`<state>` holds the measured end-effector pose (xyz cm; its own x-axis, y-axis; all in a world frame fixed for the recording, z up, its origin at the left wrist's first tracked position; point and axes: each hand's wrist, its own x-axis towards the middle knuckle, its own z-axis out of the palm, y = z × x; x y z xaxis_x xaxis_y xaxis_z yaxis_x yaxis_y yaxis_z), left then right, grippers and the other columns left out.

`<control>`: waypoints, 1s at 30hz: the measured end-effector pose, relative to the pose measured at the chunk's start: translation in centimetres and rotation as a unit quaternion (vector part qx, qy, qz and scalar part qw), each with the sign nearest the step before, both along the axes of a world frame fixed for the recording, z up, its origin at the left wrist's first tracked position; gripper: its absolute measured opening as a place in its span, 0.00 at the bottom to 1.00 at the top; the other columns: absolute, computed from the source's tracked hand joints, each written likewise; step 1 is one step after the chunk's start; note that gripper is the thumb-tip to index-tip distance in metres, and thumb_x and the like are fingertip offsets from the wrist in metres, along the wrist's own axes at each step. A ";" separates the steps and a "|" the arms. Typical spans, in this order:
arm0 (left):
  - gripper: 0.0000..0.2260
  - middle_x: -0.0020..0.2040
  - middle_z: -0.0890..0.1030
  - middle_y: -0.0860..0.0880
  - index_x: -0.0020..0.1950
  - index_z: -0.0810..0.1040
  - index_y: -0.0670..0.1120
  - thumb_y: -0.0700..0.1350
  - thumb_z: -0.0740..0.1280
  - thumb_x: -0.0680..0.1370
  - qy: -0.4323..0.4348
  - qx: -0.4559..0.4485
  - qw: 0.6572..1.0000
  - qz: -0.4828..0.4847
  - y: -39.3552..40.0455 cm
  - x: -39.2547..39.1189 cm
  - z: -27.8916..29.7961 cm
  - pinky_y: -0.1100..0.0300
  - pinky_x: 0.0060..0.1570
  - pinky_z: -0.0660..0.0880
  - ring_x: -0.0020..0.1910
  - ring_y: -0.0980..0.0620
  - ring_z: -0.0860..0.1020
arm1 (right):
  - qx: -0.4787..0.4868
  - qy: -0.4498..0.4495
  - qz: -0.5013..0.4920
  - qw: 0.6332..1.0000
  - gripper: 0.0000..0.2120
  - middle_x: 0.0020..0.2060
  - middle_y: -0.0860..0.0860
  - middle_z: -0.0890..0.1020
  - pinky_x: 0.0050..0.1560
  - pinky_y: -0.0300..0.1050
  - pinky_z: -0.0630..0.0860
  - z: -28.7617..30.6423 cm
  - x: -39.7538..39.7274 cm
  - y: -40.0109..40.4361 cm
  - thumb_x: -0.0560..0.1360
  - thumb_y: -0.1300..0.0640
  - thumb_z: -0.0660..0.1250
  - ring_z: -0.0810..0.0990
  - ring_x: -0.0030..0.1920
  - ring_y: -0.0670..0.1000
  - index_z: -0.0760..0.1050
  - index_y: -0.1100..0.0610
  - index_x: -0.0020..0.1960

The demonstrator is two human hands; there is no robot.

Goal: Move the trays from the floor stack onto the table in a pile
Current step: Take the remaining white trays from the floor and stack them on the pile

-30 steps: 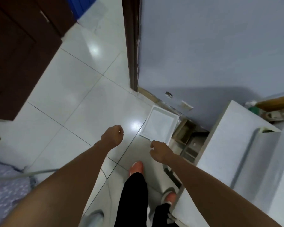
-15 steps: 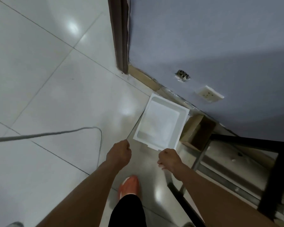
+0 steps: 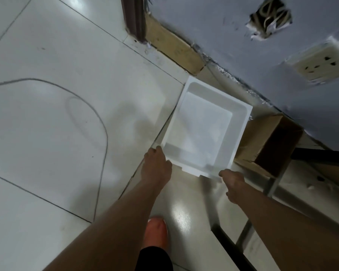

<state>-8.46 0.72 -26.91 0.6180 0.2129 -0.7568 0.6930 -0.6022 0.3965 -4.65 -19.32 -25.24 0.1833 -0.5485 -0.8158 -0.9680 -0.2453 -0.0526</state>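
Observation:
A white rectangular tray [image 3: 202,130], the top of the floor stack, lies on the pale tiles close to the blue-grey wall. My left hand [image 3: 157,165] is on its near left corner, fingers curled down over the rim. At the near right corner, my right hand [image 3: 233,184] touches the tray with a fingertip; its other fingers are curled, and whether it grips is unclear. The tray rests flat on the floor. The table top is out of view.
A brown cardboard box [image 3: 270,141] stands right beside the tray. The table's black metal frame [image 3: 233,249] runs along the lower right. A grey cable [image 3: 104,133] loops across the tiles on the left. My foot in an orange slipper [image 3: 156,231] stands behind the tray.
I have bent lower, so the tray looks larger. Both hands have moved forward from short of the tray to its near corners.

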 end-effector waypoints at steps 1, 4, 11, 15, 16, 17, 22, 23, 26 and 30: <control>0.19 0.66 0.70 0.41 0.70 0.64 0.41 0.43 0.60 0.79 -0.004 0.004 1.000 0.002 -0.2 0.2 -0.6 0.50 0.61 0.70 0.66 0.42 0.68 | 0.007 -0.002 -0.021 1.000 0.23 0.68 0.62 0.71 0.69 0.55 0.67 -0.6 -0.1 -0.3 0.78 0.62 0.62 0.71 0.67 0.62 0.65 0.66 0.71; 0.17 0.61 0.73 0.41 0.68 0.66 0.43 0.43 0.61 0.79 -0.034 0.034 0.999 0.017 -0.3 0.7 -1.4 0.50 0.54 0.73 0.61 0.43 0.71 | 0.022 -0.003 -0.055 0.998 0.26 0.70 0.59 0.69 0.69 0.59 0.67 -2.3 -0.1 -0.6 0.76 0.59 0.65 0.70 0.68 0.61 0.63 0.62 0.72; 0.09 0.48 0.76 0.41 0.49 0.67 0.43 0.36 0.64 0.73 -0.034 -0.041 0.985 0.163 1.7 1.0 0.6 0.49 0.45 0.77 0.49 0.40 0.77 | -0.021 -0.053 -0.063 0.996 0.19 0.60 0.61 0.76 0.52 0.53 0.79 -0.4 -0.1 -1.0 0.75 0.67 0.62 0.75 0.40 0.55 0.69 0.66 0.66; 0.11 0.47 0.76 0.42 0.50 0.65 0.42 0.38 0.64 0.71 -0.026 -0.051 0.975 0.215 3.8 1.1 6.4 0.54 0.38 0.73 0.43 0.41 0.77 | 0.043 -0.063 -0.058 0.995 0.26 0.65 0.64 0.72 0.29 0.47 0.80 4.9 1.1 1.2 0.75 0.70 0.60 0.76 0.37 0.54 0.62 0.66 0.72; 0.12 0.47 0.76 0.41 0.50 0.66 0.41 0.40 0.65 0.70 -0.032 -0.035 0.975 0.218 4.5 1.3 8.2 0.53 0.39 0.72 0.43 0.41 0.77 | 0.051 -0.068 -0.056 0.995 0.26 0.65 0.64 0.72 0.26 0.45 0.80 6.5 1.5 1.8 0.75 0.70 0.60 0.76 0.37 0.54 0.61 0.66 0.72; 0.12 0.46 0.77 0.41 0.50 0.67 0.41 0.41 0.66 0.70 -0.039 -0.017 0.976 0.212 5.3 1.5 9.9 0.54 0.38 0.71 0.43 0.40 0.77 | 0.060 -0.076 -0.055 0.994 0.26 0.64 0.65 0.72 0.25 0.44 0.80 8.0 1.9 2.5 0.75 0.71 0.60 0.75 0.36 0.53 0.61 0.67 0.73; 0.09 0.45 0.81 0.40 0.42 0.76 0.38 0.41 0.68 0.65 0.032 0.013 0.978 0.207 10.3 3.0 18.7 0.50 0.44 0.82 0.42 0.39 0.82 | 0.103 -0.072 0.025 0.992 0.26 0.59 0.63 0.73 0.24 0.41 0.80 15.7 4.3 5.1 0.75 0.71 0.60 0.77 0.38 0.54 0.61 0.65 0.72; 0.08 0.45 0.81 0.41 0.41 0.75 0.39 0.41 0.68 0.65 0.040 0.015 0.977 0.208 11.1 3.0 20.5 0.48 0.45 0.83 0.42 0.39 0.82 | 0.114 -0.061 0.043 0.991 0.26 0.59 0.63 0.74 0.26 0.41 0.80 17.2 4.5 5.5 0.74 0.70 0.61 0.79 0.40 0.55 0.63 0.65 0.71; 0.11 0.45 0.80 0.41 0.42 0.74 0.40 0.42 0.70 0.64 0.037 0.028 0.975 0.219 12.5 2.4 26.3 0.47 0.44 0.83 0.43 0.40 0.81 | 0.139 -0.049 0.085 0.985 0.19 0.48 0.60 0.78 0.33 0.45 0.83 22.6 4.6 6.7 0.71 0.70 0.64 0.81 0.41 0.56 0.70 0.67 0.61; 0.18 0.45 0.77 0.42 0.56 0.73 0.41 0.35 0.71 0.68 0.017 -0.050 0.959 0.278 13.5 0.8 35.1 0.45 0.31 0.82 0.45 0.38 0.80 | 0.141 -0.071 0.147 0.976 0.09 0.45 0.60 0.80 0.35 0.50 0.85 32.3 3.4 8.4 0.68 0.70 0.67 0.81 0.38 0.57 0.71 0.64 0.45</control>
<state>-7.66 14.18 8.23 0.4043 0.4275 -0.8086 0.9095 -0.0950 0.4046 -1.22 -10.89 7.04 0.4206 -0.2118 -0.8822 -0.8363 -0.4675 -0.2865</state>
